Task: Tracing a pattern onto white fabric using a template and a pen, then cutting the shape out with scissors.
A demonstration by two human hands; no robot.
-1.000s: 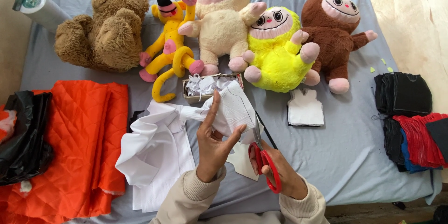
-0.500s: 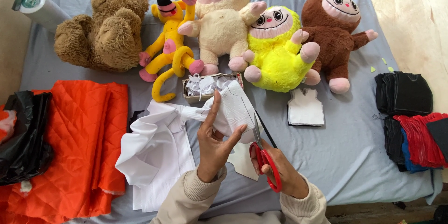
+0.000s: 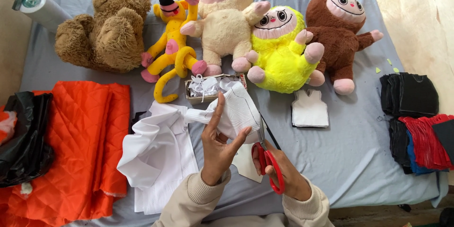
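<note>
Nothing much has shifted since the earlier frames: both hands sit where they were, the scissors in the same spot against the cloth. Nearest the camera, the right hand point(image 3: 288, 172) is closed through the red loops of the scissors point(image 3: 266, 154), whose blades point away from the body along the right edge of a white fabric piece point(image 3: 239, 109). The left hand point(image 3: 218, 144) pinches that piece, thumb on the near side and fingers raised behind it, holding it up off the table. Just left of the hands, the rest of the white cloth point(image 3: 158, 161) lies rumpled on the grey sheet point(image 3: 359, 161). Farther left sits a folded orange quilted fabric point(image 3: 80, 142), with a black bag point(image 3: 26, 142) at the edge. Right of the scissors lies a small white vest-shaped cutout point(image 3: 309, 109); near the right edge are stacks of black, red and blue cut pieces point(image 3: 416, 128). Beyond the hands stands a small box of white scraps point(image 3: 205, 87). At the far side, a row of plush toys: brown bear point(image 3: 106, 31), yellow monkey point(image 3: 172, 54), cream creature point(image 3: 224, 19), yellow creature point(image 3: 281, 52), brown creature point(image 3: 343, 31).
</note>
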